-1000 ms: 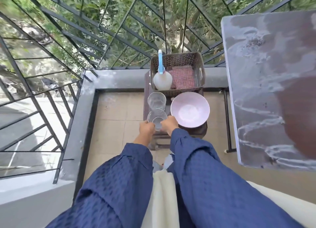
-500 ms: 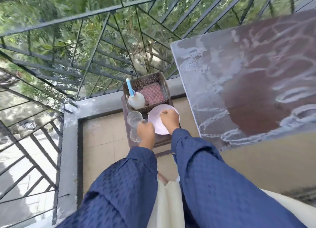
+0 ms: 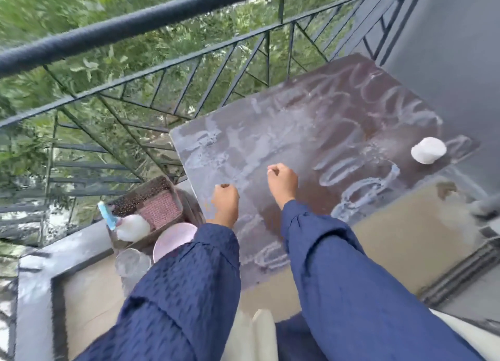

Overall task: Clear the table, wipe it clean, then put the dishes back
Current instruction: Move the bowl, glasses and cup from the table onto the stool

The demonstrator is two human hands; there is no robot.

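Nearest are two blue sleeves (image 3: pixel 338 266), one per arm. Left of them, below table height, is clear glassware (image 3: pixel 132 263), too blurred to count. Just beyond it is one pink bowl (image 3: pixel 174 237), partly hidden by the left sleeve. Next is one brown basket (image 3: pixel 151 190) holding one white spray bottle (image 3: pixel 134 226) with a blue nozzle and one reddish cloth (image 3: pixel 162 209).

Both hands are above the one table (image 3: pixel 311 122), whose dark top carries pale looping wet smears. The left hand (image 3: pixel 224 203) is curled into a fist with nothing visible in it. The right hand (image 3: pixel 282 183) is also curled; a pale spot at its fingertips is too blurred to identify. One white round object (image 3: pixel 428 150) stands near the table's far right edge. Beyond is one dark metal railing (image 3: pixel 162 22) against greenery.
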